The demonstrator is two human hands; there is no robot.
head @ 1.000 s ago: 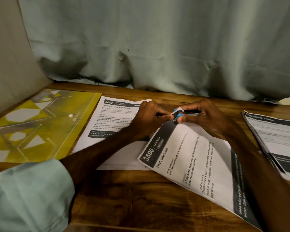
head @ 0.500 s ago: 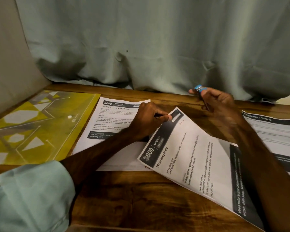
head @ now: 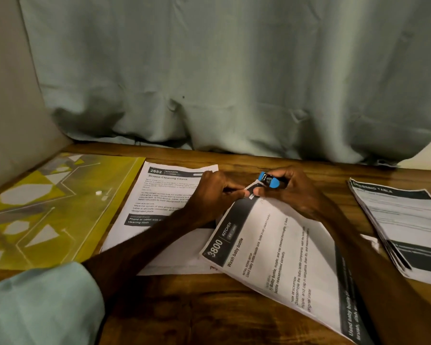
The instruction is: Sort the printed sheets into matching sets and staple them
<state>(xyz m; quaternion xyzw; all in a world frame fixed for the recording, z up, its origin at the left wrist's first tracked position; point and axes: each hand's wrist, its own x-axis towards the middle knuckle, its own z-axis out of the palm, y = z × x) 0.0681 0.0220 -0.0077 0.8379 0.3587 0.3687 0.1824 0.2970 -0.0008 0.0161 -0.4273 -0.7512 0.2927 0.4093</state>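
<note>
Your right hand (head: pixel 291 192) is curled around a small blue stapler (head: pixel 269 180), gripping it with the blue end pointing to the left, just above the far corner of the kitchen set (head: pixel 284 245). Your left hand (head: pixel 212 195) pinches that same corner between thumb and fingertips, lifting it slightly off the counter (head: pixel 184 307) so that it meets the stapler's front end. Whether the paper is actually inside the stapler's mouth is hidden by your fingers.

The kitchen set, headed "3800 Kitchen, Wash baby bottle", lies at an angle in front of you, with its near end under your right forearm. It overlaps the bedroom sheet (head: pixel 159 195), headed "2652 Bedroom, Screen Cleaning Check", which lies flat beneath your left forearm. To the right, well apart from your hands, sits a dressing table stack (head: pixel 403 220) of printed sheets with fanned edges. A yellow folder (head: pixel 47 207) lies on the left side of the counter, just beside the bedroom sheet. A pale curtain (head: pixel 234 70) hangs behind everything, and your left sleeve (head: pixel 35 302) shows at the lower left.
</note>
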